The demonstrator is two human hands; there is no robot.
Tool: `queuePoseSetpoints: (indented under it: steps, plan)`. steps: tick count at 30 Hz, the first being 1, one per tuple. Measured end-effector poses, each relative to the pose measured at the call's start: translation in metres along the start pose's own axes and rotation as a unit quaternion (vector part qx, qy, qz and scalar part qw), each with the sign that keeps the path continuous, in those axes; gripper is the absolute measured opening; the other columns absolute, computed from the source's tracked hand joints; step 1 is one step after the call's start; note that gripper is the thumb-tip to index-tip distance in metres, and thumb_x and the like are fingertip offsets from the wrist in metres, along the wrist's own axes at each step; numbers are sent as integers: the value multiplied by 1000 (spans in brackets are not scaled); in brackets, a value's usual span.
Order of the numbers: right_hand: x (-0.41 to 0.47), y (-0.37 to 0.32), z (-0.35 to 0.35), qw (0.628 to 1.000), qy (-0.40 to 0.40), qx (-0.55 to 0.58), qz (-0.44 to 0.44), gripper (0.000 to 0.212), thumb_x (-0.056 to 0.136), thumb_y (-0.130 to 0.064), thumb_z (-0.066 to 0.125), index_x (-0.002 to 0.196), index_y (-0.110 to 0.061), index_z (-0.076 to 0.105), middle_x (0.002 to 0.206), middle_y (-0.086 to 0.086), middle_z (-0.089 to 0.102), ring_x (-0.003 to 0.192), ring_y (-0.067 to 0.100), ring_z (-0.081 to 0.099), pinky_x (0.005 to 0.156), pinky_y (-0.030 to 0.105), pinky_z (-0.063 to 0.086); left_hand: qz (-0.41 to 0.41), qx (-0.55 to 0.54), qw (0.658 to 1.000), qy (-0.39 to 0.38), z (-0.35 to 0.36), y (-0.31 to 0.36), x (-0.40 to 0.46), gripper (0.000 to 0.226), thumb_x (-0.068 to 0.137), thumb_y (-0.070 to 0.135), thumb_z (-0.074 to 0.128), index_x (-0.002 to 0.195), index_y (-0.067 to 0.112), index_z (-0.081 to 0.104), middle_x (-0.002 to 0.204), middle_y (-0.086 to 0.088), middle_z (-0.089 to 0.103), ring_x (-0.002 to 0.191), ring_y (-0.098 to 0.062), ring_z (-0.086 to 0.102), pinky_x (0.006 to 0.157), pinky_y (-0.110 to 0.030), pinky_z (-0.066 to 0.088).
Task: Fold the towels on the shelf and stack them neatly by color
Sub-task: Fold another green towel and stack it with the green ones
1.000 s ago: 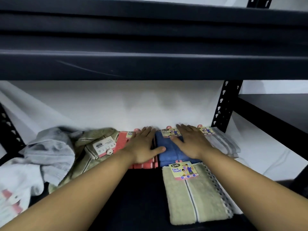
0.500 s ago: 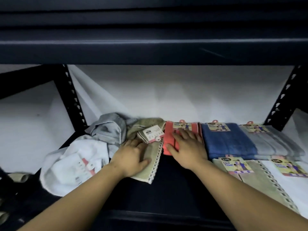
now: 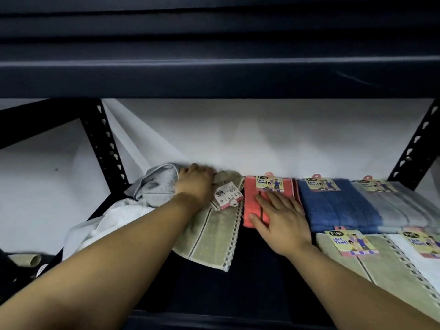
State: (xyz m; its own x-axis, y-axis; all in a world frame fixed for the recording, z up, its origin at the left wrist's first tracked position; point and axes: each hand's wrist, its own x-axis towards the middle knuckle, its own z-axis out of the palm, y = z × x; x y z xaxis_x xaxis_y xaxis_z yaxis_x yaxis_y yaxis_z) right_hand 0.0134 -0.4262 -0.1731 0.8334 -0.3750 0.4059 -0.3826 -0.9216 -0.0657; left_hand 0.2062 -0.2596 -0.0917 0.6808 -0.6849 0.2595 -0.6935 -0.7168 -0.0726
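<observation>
The person's two arms are bare from the lower frame edge up to the wrists, with no sleeve reaching into view. The left hand and right hand are bare too, ungloved. Nails look short and plain.

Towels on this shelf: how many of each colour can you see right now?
Grey: 2, one crumpled, one folded
White: 2, one crumpled, one folded
Beige: 2, one loose, one folded
Coral: 1
Blue: 1
Total: 8
</observation>
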Motion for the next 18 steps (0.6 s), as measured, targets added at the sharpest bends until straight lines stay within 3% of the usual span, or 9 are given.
queuePoseSetpoints:
  steps: [5,9,13,15,18]
  plan:
    - [1,-1,0,1000,1,1,1,70,96,-72,27,152,-35,48,160,-3,46,148,21,39,122,47,28,3,-98,993,64,-2,-1,-2,30,93,48,58,113,27,67,111,-3,72,110,-30,61,91,-43,41]
    - [2,-1,0,1000,-5,5,6,71,95,-73,26,152,-36,47,160,-4,44,149,20,38,123,46,26,-20,-272,954,122,-18,-9,-13,12,88,31,62,88,20,66,90,-7,74,85,-34,67,68,-37,49]
    - [4,-8,-16,999,-42,10,20,86,88,-85,10,154,-40,41,163,-8,39,150,19,33,123,43,22,-56,-366,918,144,-46,-13,-28,6,87,26,68,90,23,72,78,5,72,74,-17,63,63,-27,42]
    - [12,-15,-31,994,-68,80,42,95,81,-93,8,152,-38,40,159,-7,44,146,22,39,120,44,28,-69,-412,898,140,-57,-14,-34,3,86,27,71,85,25,71,74,8,70,72,-9,64,63,-24,47]
    - [28,-34,-60,954,-50,281,92,74,84,-84,51,135,-30,56,134,-8,67,121,17,63,101,38,52,-60,-486,863,125,-72,-11,-44,4,84,30,72,82,26,72,76,6,72,78,-18,69,73,-34,55]
